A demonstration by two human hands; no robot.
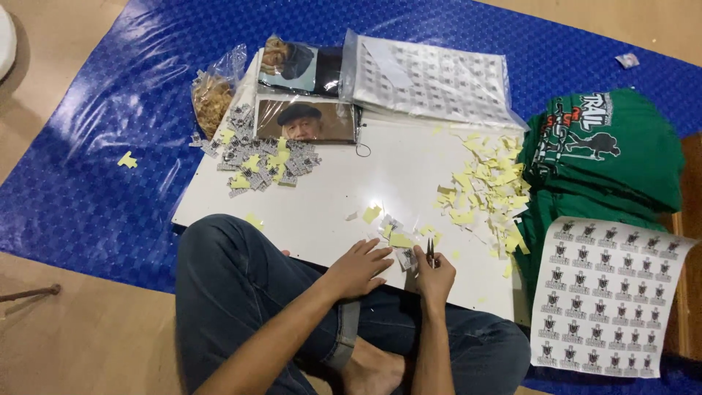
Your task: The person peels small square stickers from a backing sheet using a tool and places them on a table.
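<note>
Left hand [360, 269] pins a small sticker [404, 257] on the white board [344, 190]; right hand [433, 274] pinches tweezers [431, 252]

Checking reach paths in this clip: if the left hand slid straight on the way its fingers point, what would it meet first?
The left hand points right, toward the small printed sticker piece just past its fingertips; that comes first, then the right hand holding tweezers. Depth is unclear.

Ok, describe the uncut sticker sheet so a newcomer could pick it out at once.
Start at the white board on the blue mat, then go right to the stack of green shirts. The sticker sheet lies just below them: one whole white sheet with rows of small dark emblems, unlike the loose cut pieces.
</note>
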